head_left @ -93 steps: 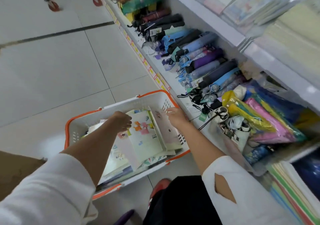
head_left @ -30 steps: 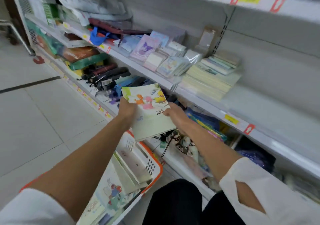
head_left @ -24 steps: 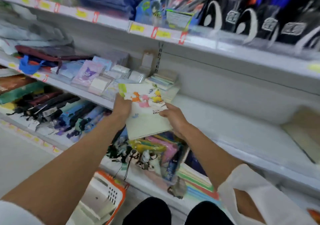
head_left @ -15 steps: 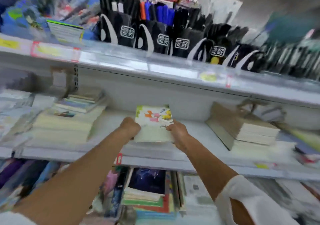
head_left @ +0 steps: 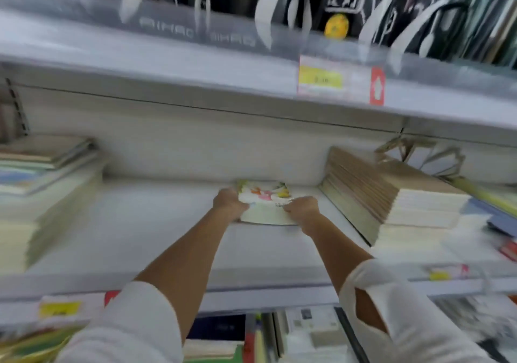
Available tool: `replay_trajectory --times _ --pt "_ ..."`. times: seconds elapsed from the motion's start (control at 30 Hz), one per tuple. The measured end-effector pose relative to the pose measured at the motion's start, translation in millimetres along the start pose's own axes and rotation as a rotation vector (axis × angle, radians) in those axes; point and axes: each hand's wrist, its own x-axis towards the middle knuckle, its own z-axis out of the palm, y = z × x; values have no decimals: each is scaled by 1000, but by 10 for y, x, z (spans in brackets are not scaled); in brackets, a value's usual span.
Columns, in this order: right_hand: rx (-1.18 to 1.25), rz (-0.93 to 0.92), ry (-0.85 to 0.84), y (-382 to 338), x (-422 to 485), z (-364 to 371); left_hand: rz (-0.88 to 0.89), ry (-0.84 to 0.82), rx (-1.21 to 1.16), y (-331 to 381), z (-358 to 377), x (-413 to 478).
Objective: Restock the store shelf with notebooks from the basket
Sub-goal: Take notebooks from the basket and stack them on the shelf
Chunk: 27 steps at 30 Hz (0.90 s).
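Both hands clamp a thin stack of notebooks [head_left: 264, 203] low over the white shelf [head_left: 156, 222].

My left hand [head_left: 228, 204] grips the stack's left edge and my right hand [head_left: 302, 208] its right, fingers curled tight; the top cover is glossy, pale green with orange, pink and yellow cartoon shapes, and the near edge bows slightly. Half a second ago I held the stack higher, by the back wall; now it sits at the smooth, bare shelf board, between a cream pile [head_left: 42, 211] at left and a tilted brown-covered pile [head_left: 391, 194] at right. Everything is motion-blurred.
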Motion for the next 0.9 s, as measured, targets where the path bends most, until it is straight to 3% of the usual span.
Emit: replay_trajectory --times 0.13,0.23,0.3,0.53,0.9 --pt "-283 -121 -57 146 -67 69 15 -152 96 -166 69 -49" --pt "-234 -118 -245 206 -80 -107 43 -277 120 -251 8 -71" --pt "-195 -138 -357 300 -75 -204 91 -238 255 -280 -30 -89" --pt "-264 -199 -327 365 98 -168 211 -63 301 -299 71 -32" --pt "-226 -151 -269 440 272 -182 262 -12 433 -357 211 61"
